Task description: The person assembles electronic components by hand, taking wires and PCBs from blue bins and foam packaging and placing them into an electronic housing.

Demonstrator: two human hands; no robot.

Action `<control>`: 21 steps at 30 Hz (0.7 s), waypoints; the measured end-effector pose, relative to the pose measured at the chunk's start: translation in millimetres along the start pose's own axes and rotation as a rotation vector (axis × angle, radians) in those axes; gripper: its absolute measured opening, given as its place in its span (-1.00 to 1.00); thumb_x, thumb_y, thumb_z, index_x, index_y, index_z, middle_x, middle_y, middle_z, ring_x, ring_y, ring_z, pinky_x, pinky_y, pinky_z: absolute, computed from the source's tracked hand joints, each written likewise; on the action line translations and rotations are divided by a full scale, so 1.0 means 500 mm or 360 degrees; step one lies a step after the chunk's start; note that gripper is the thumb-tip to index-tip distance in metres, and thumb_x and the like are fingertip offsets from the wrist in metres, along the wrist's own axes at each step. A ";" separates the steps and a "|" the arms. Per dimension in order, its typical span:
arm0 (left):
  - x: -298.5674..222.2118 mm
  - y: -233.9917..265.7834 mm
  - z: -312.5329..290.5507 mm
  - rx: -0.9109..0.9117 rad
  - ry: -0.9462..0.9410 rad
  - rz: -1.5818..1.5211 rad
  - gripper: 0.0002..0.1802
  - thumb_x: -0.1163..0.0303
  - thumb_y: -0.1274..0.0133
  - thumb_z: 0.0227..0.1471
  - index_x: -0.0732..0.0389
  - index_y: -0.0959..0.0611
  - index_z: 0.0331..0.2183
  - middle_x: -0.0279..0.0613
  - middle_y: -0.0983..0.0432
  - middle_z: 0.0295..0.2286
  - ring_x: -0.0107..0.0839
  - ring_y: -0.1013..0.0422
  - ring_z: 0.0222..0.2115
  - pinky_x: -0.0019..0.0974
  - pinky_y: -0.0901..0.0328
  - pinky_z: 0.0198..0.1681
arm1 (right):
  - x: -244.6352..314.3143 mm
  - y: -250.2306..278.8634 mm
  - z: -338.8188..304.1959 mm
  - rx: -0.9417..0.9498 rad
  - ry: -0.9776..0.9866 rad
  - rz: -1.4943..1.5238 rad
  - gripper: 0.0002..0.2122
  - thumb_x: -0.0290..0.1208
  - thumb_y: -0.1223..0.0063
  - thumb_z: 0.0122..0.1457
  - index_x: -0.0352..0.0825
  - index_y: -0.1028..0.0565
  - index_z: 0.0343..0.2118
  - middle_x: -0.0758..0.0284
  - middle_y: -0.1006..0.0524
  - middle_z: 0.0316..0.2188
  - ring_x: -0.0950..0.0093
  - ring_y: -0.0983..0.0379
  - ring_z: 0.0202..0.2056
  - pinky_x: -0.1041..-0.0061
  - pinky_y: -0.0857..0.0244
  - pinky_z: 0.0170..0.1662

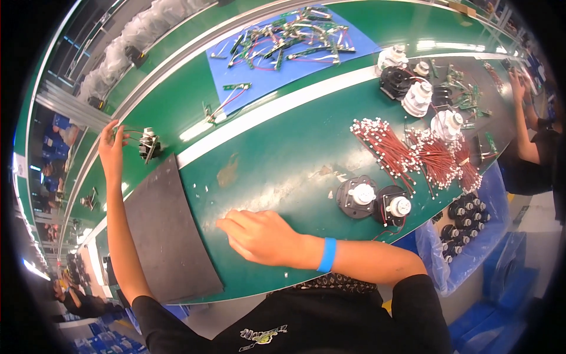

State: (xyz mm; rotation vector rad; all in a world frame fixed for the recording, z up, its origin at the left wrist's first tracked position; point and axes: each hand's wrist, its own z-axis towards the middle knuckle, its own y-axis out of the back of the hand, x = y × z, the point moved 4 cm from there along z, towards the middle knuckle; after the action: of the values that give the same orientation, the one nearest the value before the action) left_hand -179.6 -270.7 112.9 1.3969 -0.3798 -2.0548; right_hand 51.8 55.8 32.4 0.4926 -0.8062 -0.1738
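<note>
My left hand (112, 146) stretches far out to the left, its fingertips pinched on the thin wires of a small black-and-white motor assembly (149, 144) that sits on the green bench (283, 135). My right hand (259, 236), a blue band on its wrist, rests flat on the bench near the front edge, fingers loosely spread and holding nothing. To its right lie two round black motors with white centres (356, 197) (396, 206).
A black mat (171, 236) lies between my arms. Bundles of red wires (383, 144) spread at the right, with white and black motor parts (413, 88) behind. A blue sheet (354, 41) carries circuit boards. A blue bag (466, 218) holds black round parts. Another person's arm (525, 130) works at far right.
</note>
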 end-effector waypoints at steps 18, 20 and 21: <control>-0.007 -0.370 -0.019 0.0902 0.0569 0.0325 -0.65 0.16 -0.06 0.02 0.28 -0.49 -0.32 -0.21 -0.52 -0.57 -0.50 -0.43 -0.68 -0.51 -0.19 -0.67 | -0.008 -0.041 -0.023 0.0346 -0.0020 -0.0208 -0.86 -0.44 -0.06 -0.01 -0.30 -0.33 -0.46 0.32 -0.37 -0.56 0.39 -0.42 -0.48 0.41 -0.27 -0.51; -0.008 -0.375 -0.004 0.0842 0.0644 0.0170 -0.68 0.20 -0.06 0.02 0.27 -0.48 -0.31 -0.23 -0.52 -0.56 -0.51 -0.44 -0.65 -0.54 -0.17 -0.67 | -0.012 -0.041 -0.025 0.0352 -0.0042 -0.0216 -0.86 -0.44 -0.05 -0.01 -0.31 -0.33 -0.46 0.32 -0.37 -0.56 0.39 -0.42 -0.48 0.42 -0.27 -0.51; -0.009 -0.376 0.000 0.0779 0.0728 0.0017 -0.71 0.23 -0.05 0.03 0.26 -0.47 -0.30 -0.25 -0.52 -0.55 -0.52 -0.46 -0.61 -0.56 -0.15 -0.67 | -0.011 -0.042 -0.026 0.0358 -0.0032 -0.0207 -0.86 -0.44 -0.05 -0.01 -0.31 -0.33 -0.46 0.32 -0.37 -0.57 0.39 -0.41 -0.48 0.42 -0.27 -0.51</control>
State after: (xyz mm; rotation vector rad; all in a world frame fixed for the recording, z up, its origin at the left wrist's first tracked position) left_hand -240.1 -123.5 12.8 2.0872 -0.7146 -1.6189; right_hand 58.4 44.0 10.9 0.7575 -0.8181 -0.2099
